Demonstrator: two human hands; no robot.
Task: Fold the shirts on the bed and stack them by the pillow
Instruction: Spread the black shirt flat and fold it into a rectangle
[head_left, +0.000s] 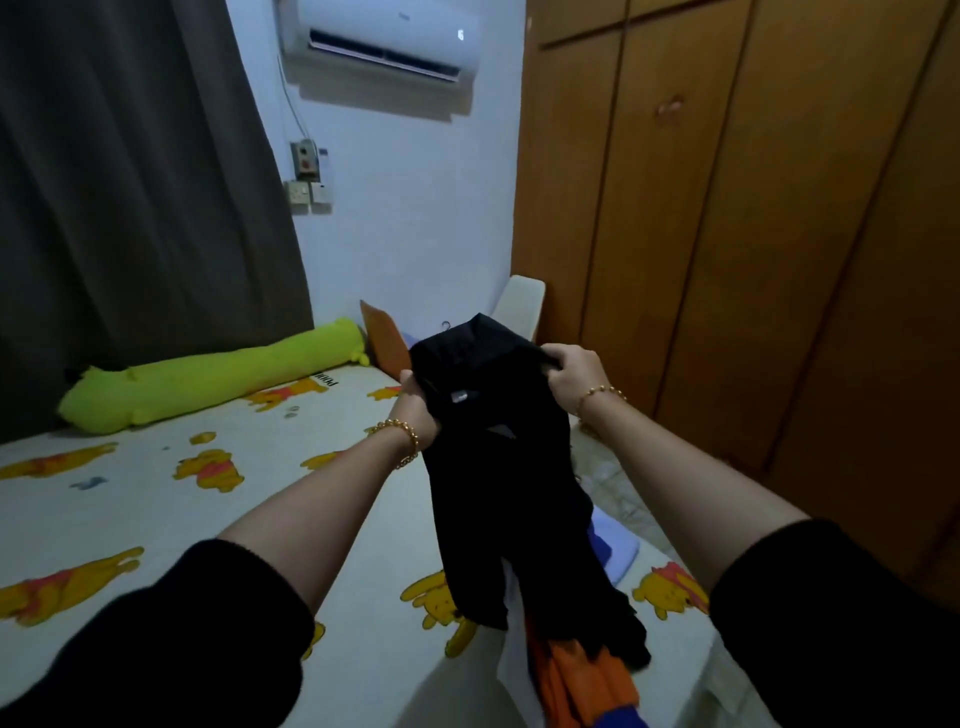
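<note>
Both your hands, left hand (418, 402) and right hand (571, 371), are clenched on the top edge of the black shirt (498, 467) held up over the bed (260, 493); it's likely light, limp, floppy, so pinch at the shoulders.

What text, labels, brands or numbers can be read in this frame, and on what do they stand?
Nothing reads clearly.
On the air conditioner: a faint brand mark and a lit display figure, both too blurred to read.
On the bedsheet: dark printed letters near the yellow bolster, upside down, too blurred to read.
On the black shirt: a small label, too small to read.
</note>
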